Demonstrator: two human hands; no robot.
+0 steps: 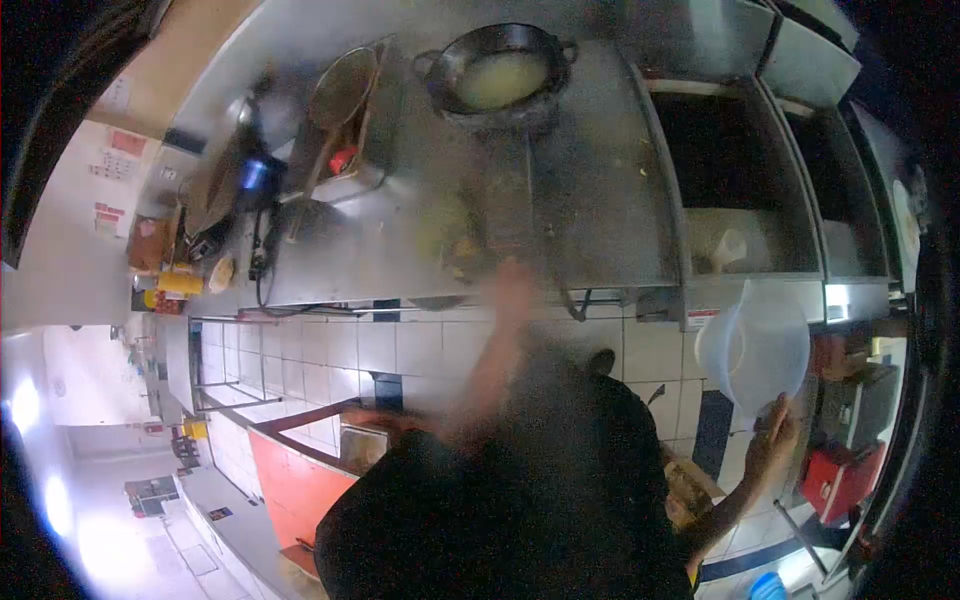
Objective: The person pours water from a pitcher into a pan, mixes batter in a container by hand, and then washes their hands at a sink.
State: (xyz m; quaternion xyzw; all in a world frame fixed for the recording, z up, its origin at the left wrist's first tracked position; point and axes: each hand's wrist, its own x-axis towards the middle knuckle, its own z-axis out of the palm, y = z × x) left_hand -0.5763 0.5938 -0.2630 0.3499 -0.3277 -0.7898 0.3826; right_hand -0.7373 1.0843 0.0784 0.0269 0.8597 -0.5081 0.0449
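Observation:
Haze veils much of the head view. My right hand [772, 428] is closed on the lower rim of a translucent white plastic bowl [768, 345], held beside the counter's front edge. My left hand [513, 278] reaches over the steel counter [600, 200]; it is smeared, so its fingers cannot be made out. Just beyond it, a faint long grey shape runs toward a black two-handled wok [505, 42] with pale yellowish liquid inside. Small yellowish bits [465, 250] lie near my left hand.
Left of the wok, a round strainer [345, 88] lies over a metal tray [372, 165] with a red item [342, 160]. Dark open wells [715, 150] are set in the counter at right. Yellow containers [180, 283] stand far left. An orange-red panel [300, 480] is below.

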